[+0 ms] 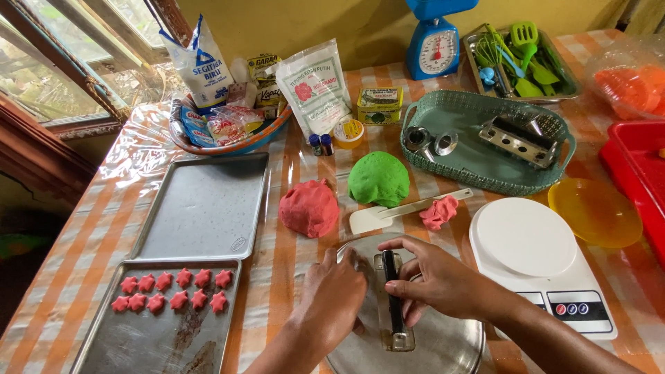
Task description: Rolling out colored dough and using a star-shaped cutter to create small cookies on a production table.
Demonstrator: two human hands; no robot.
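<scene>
One narrow metal press (395,301) is shown lying lengthwise on one round metal tray (443,350) at the table's 6 o'clock edge. The right hand (433,277) is laid across the press from 3 o'clock, fingers partly curled and closed loosely over its dark upper end, forearm slanting in from the lower right. The left hand (336,294) is set at 9 o'clock of the press, fingers bent downward and pressed to the tray; what lies under them cannot be told.

At 12 o'clock of the tray, one white spatula (398,210) is seen, with one small pink dough scrap (440,212), one large pink dough mound (309,207) and one green dough mound (378,178).

At 9 o'clock, two baking sheets are placed: the nearer sheet (138,346) carries eleven pink star pieces (176,289) in two rows, the farther sheet (204,204) none.

At 3 o'clock, one white digital scale (533,253) is seen.
</scene>
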